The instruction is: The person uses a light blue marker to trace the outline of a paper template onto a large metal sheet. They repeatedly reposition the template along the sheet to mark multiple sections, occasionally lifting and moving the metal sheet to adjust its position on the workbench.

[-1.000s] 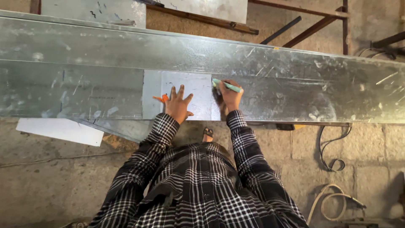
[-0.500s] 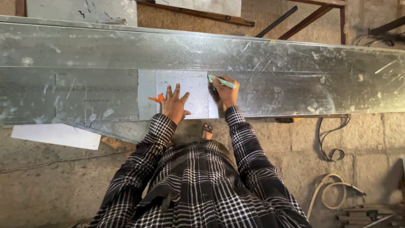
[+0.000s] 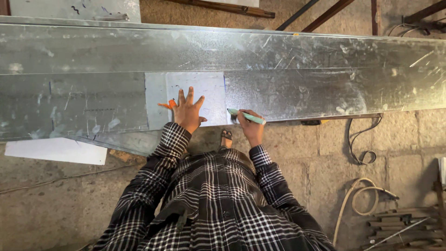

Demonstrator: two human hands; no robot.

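My left hand [image 3: 187, 111] lies flat, fingers spread, on a small pale rectangular sheet [image 3: 209, 90] that rests on a long galvanised metal sheet [image 3: 297, 69]. An orange object [image 3: 168, 104] pokes out from under the left hand's thumb side. My right hand [image 3: 251, 126] grips a green marker pen [image 3: 246, 116], its tip at the lower right corner of the pale sheet, near the metal sheet's front edge. Both sleeves are black-and-white plaid.
A white flat piece [image 3: 55, 151] lies on the concrete floor at the left. A black cable [image 3: 362, 144], a coiled hose [image 3: 360, 197] and metal bars [image 3: 399, 223] lie at the right. Beams [image 3: 223, 7] lie beyond the sheet. A sandalled foot [image 3: 226, 135] shows below the edge.
My right hand with the marker has slid down along the pale sheet's right edge toward the front edge of the metal. The left hand stays pressed flat.
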